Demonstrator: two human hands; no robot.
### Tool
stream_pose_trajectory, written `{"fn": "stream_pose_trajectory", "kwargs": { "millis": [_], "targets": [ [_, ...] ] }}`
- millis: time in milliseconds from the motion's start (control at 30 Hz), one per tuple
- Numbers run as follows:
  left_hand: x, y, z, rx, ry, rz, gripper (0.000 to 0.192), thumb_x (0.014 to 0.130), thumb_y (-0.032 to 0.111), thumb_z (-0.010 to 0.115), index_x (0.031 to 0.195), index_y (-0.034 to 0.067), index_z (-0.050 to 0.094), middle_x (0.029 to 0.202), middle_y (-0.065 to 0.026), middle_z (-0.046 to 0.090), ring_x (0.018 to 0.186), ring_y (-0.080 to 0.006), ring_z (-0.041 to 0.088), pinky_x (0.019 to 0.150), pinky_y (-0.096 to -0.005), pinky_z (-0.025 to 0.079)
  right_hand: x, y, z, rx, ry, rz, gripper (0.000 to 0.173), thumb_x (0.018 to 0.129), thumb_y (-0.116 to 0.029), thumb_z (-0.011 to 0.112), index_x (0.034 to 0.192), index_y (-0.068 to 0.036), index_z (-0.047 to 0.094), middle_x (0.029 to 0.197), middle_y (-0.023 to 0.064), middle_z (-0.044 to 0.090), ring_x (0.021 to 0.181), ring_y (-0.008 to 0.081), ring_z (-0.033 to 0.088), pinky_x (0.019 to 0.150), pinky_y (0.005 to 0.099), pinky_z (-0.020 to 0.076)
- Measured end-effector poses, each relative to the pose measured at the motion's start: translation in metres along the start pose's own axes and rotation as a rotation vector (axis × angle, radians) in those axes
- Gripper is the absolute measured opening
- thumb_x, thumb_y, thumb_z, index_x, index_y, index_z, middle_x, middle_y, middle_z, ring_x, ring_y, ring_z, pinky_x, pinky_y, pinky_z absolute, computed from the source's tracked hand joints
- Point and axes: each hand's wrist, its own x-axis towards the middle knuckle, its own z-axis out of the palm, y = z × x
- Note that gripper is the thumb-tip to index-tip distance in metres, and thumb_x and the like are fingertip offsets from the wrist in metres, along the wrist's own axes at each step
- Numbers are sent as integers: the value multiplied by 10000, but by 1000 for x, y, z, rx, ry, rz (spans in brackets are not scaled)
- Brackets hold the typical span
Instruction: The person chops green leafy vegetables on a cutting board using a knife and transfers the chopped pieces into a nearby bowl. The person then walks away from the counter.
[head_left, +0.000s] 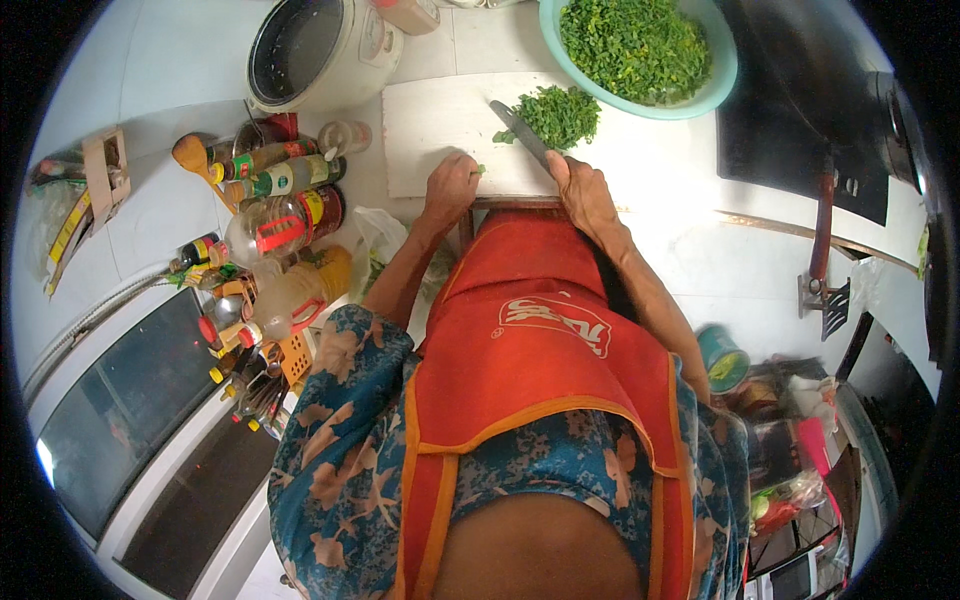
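My right hand (583, 187) is closed around the handle of a kitchen knife (521, 133), whose dark blade points up and to the left over a white cutting board (427, 112). Beside the blade lies a pile of chopped leafy greens (559, 116). My left hand (454, 180) rests at the board's near edge with its fingers curled; a small bit of green shows at its fingertips. Behind the board on the right, a turquoise basin (637, 105) holds a large heap of chopped greens (637, 49).
A rice cooker pot (322, 52) stands at the back left. Several bottles (285, 176) and a wooden spoon (193, 156) line the left side. To the right are a black cooktop (795, 150), a pan's wooden handle (823, 217) and a turquoise cup (722, 360).
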Motion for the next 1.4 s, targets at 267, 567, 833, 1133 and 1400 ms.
{"fn": "stream_pose_trajectory", "kwargs": {
  "millis": [267,567,833,1133,1400],
  "targets": [
    [24,0,-2,-78,42,14,70,810,63,617,854,12,602,779,-177,600,697,-317,603,661,-418,487,1,2,2,17,-15,82,436,1017,-382,488,896,-5,669,688,305,616,685,501,632,526,527,503],
    [67,22,29,-133,121,-17,72,823,34,697,873,14,650,763,-136,648,660,-233,621,637,-358,498,0,-4,-5,54,-65,132,437,1036,-336,465,884,29,653,711,321,594,688,507,614,551,524,450],
    [46,43,36,-109,297,122,172,779,12,708,945,11,662,899,-137,616,855,-339,611,743,-428,507,-2,-10,-9,82,-17,44,447,1034,-343,472,872,37,642,690,319,581,688,509,605,540,511,441],
    [49,41,37,-63,323,108,102,811,-20,655,904,7,623,894,-162,605,829,-361,601,722,-436,495,-8,-21,-16,-32,-83,77,472,1003,-419,496,887,11,653,667,295,629,669,480,647,586,531,529],
    [46,43,35,-23,304,129,62,813,-37,638,856,-1,610,895,-159,591,827,-356,596,720,-433,493,-8,-27,-7,-189,-54,63,488,998,-434,495,870,9,655,655,299,623,666,484,647,591,531,534]
  ]
}}
